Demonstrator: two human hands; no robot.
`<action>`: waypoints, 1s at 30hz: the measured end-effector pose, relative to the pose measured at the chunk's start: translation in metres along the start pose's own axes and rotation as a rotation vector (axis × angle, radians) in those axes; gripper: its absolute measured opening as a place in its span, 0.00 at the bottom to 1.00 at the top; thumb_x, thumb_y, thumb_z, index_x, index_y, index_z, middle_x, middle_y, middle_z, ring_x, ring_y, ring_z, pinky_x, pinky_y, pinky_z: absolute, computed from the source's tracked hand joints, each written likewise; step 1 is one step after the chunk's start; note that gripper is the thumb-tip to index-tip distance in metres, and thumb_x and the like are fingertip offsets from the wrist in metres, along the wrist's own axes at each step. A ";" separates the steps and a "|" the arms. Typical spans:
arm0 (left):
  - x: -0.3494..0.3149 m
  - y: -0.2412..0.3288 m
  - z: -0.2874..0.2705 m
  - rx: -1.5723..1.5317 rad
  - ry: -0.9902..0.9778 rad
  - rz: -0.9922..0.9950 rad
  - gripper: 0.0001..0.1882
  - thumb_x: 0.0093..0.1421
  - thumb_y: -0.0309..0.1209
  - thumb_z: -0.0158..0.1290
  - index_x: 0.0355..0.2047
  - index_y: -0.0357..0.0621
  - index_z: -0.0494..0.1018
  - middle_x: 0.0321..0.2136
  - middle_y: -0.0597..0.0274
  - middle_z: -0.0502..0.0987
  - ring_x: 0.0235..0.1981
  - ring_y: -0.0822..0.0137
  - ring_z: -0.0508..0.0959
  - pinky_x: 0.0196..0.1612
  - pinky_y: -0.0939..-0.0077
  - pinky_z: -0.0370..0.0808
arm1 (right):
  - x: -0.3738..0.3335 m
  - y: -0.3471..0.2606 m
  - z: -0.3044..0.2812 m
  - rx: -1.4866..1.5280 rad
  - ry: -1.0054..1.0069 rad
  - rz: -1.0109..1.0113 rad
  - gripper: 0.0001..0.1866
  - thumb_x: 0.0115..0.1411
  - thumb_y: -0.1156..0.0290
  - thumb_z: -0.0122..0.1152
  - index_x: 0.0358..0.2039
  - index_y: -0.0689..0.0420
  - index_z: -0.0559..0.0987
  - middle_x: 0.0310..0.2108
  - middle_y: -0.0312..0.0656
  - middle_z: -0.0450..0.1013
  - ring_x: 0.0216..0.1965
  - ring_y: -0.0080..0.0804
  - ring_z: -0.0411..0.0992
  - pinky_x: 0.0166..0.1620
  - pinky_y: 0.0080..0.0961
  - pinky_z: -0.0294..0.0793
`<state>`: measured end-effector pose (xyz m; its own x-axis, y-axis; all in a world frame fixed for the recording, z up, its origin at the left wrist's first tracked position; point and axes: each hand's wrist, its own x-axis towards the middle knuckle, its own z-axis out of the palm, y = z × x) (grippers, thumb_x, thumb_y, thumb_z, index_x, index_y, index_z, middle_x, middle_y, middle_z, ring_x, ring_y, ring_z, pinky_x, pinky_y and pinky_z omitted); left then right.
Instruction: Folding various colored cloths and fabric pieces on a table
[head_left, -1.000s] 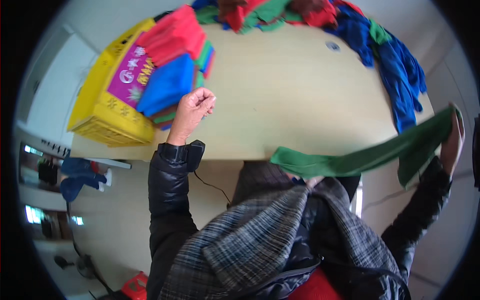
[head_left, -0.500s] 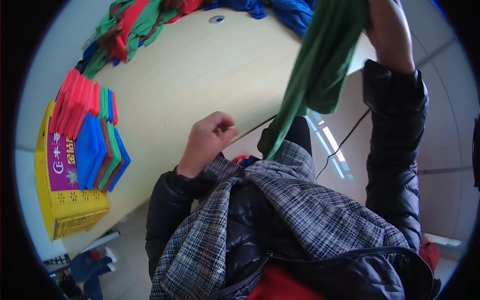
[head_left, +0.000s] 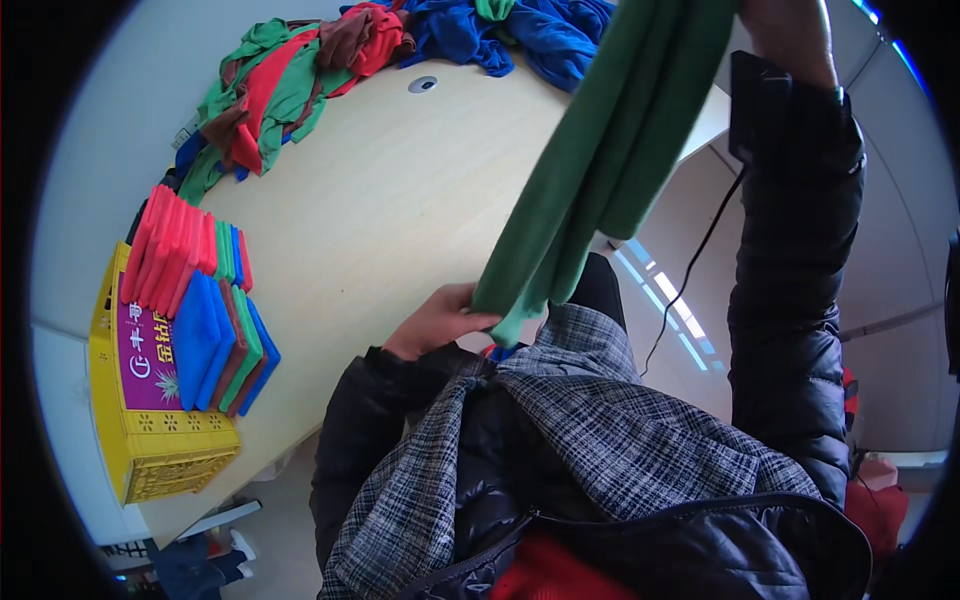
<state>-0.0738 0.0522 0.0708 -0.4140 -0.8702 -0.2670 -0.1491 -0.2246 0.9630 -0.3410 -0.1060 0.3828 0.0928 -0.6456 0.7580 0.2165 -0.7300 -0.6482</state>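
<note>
A long green cloth (head_left: pixel 600 160) hangs in loose folds in front of me, slanting from upper right to lower left. Raised at the top right, my right hand (head_left: pixel 790 40) grips its upper end; the fingertips are hidden by the cloth and the picture's edge. My left hand (head_left: pixel 440 322) is closed on the lower corner, thumb and fingers pinching it above my lap. To the left, folded cloths in red, green, blue and brown stand in two rows, a mostly red row (head_left: pixel 165 250) behind a front row with blue ones (head_left: pixel 205 335).
A yellow crate (head_left: pixel 180 465) with a purple panel stands beside the folded cloths on the pale table (head_left: pixel 330 240). Crumpled cloths (head_left: pixel 265 100) heap along the far edge, near a round cable hole (head_left: pixel 423 85). A black cable (head_left: pixel 690 275) hangs at right.
My left hand was apart from the cloth with curled fingers; now it has taken hold of the lower corner. My right hand has risen slightly, and the view has shifted a little.
</note>
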 end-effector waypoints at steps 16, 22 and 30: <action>-0.244 -0.009 -0.155 0.200 0.795 0.088 0.10 0.65 0.21 0.53 0.46 0.37 0.74 0.40 0.66 0.80 0.41 0.79 0.76 0.47 0.81 0.72 | -0.001 0.101 -0.064 -0.011 -0.055 0.139 0.09 0.68 0.70 0.54 0.36 0.59 0.80 0.29 0.33 0.75 0.31 0.20 0.74 0.35 0.18 0.74; -0.248 0.000 -0.148 0.149 0.959 0.095 0.04 0.65 0.23 0.57 0.38 0.40 0.72 0.35 0.70 0.77 0.37 0.80 0.74 0.44 0.83 0.71 | 0.004 0.158 -0.096 0.336 -0.379 0.363 0.13 0.70 0.63 0.55 0.47 0.58 0.80 0.37 0.35 0.77 0.37 0.22 0.76 0.42 0.20 0.76; -0.245 0.000 -0.185 -0.384 0.974 0.481 0.06 0.67 0.28 0.55 0.41 0.40 0.74 0.37 0.64 0.80 0.39 0.73 0.79 0.47 0.77 0.75 | 0.010 0.246 -0.102 0.166 -0.465 0.676 0.13 0.70 0.61 0.58 0.48 0.55 0.79 0.40 0.37 0.79 0.36 0.24 0.78 0.43 0.22 0.79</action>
<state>0.1936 0.1843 0.1433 0.5400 -0.8342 0.1117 0.1885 0.2492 0.9499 -0.3860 -0.3153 0.2234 0.6376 -0.7475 0.1861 0.1075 -0.1528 -0.9824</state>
